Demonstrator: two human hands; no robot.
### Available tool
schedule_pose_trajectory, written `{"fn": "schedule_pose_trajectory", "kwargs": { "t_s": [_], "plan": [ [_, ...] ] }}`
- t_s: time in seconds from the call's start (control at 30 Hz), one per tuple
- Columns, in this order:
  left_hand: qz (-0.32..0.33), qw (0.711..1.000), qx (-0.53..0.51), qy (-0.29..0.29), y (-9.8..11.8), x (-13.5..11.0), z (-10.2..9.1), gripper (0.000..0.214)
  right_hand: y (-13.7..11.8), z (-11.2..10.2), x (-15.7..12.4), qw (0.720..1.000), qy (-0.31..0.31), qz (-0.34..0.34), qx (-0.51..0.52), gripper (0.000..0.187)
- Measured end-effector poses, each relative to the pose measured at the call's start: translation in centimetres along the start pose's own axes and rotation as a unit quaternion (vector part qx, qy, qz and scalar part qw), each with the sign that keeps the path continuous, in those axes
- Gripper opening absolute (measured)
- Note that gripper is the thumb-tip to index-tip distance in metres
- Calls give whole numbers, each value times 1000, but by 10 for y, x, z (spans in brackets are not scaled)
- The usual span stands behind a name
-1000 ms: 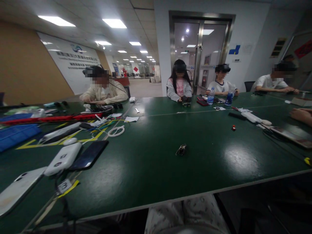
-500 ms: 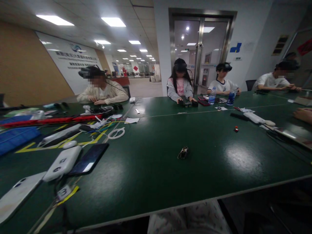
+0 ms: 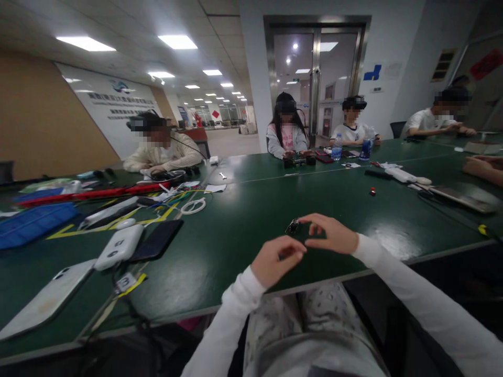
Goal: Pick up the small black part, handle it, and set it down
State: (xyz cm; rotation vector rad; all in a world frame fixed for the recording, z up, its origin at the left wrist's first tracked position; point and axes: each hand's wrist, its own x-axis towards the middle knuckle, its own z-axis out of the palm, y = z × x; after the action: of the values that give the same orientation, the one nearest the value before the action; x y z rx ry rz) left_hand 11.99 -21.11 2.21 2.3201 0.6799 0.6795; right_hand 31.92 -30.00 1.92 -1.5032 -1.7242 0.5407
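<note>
A small dark thing with metallic glints point(image 3: 292, 226) lies on the green tabletop point(image 3: 231, 235) in front of me; its kind is too small to make out. My right hand point(image 3: 332, 234) reaches in from the right, index finger stretched to the thing's right side. Whether the fingertip touches it, I cannot tell. The right thumb stands apart from the fingers, and the hand looks open. Nearer to me, my left hand point(image 3: 279, 257) hovers over the table with curved fingers and the thumb apart from them. Nothing shows in either hand.
To my left lie a white phone point(image 3: 49, 298), a white power bank point(image 3: 120, 247), a dark phone point(image 3: 157, 240), a coiled white cable point(image 3: 193, 206) and a blue tray point(image 3: 37, 222). A small red item point(image 3: 372, 191) sits to the right. Several people sit around the table.
Both my hands and white sleeves have come into view over the table near the small dark thing. The camera view has tilted down, showing more of my lap.
</note>
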Motion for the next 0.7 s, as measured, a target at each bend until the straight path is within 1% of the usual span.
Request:
{"fn": "schedule_pose_trajectory", "kwargs": {
  "t_s": [0.07,0.1,0.13,0.17,0.23,0.3,0.37,0.47,0.6,0.7],
  "plan": [
    [8,999,5,36,3,12,5,16,10,8,13,997,60,36,-44,74],
    [4,998,14,61,2,21,8,17,17,12,21,995,66,56,-51,86],
    [-4,995,27,93,-1,31,11,19,23,16,28,994,69,70,-49,92],
    [-18,994,41,98,-6,42,14,23,29,20,36,993,74,78,-42,97],
    [-36,994,63,77,-20,62,19,32,41,26,48,994,77,81,-19,97],
    [-39,997,53,44,-35,77,23,40,49,29,56,994,71,80,-6,91],
    [-37,999,15,13,-49,86,25,43,54,30,61,995,65,71,-6,85],
    [-28,999,-31,-20,-61,91,26,40,58,31,66,997,51,55,6,83],
    [-16,999,-29,-10,-67,94,25,30,62,30,71,998,24,44,36,82],
    [-15,1000,-22,-2,-69,96,25,28,65,30,78,997,4,50,62,81]
  ]
}}
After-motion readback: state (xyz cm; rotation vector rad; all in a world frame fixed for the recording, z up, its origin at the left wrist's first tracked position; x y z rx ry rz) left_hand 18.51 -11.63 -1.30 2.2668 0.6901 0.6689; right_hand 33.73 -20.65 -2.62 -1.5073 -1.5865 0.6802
